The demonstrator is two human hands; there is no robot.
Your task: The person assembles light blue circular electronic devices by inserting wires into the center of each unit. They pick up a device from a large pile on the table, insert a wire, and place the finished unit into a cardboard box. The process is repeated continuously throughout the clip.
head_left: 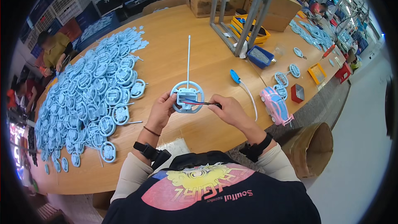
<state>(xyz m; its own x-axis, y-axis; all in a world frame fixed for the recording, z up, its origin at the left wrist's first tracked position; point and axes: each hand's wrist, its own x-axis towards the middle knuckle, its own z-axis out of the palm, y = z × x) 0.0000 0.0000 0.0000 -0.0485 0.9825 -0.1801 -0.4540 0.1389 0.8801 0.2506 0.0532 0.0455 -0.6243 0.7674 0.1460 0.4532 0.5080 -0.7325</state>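
A light blue toy steering-wheel controller (200, 89) with a long thin antenna (188, 58) standing up from it is held above the table. My left hand (162, 108) is closed on the wheel's left rim. Thin red and blue wire-like strands (197, 102) run from the controller's hollow middle to my right hand (230, 108). That hand pinches a slim dark piece at their end. What this piece is exactly, the fingers hide.
A large heap of light blue wheel controllers (89, 95) covers the left side. To the right lie a pink toy car (275, 105), a red box (297, 93), a blue bin (260, 56) and a yellow tray (316, 74). A metal frame (239, 20) stands at the back.
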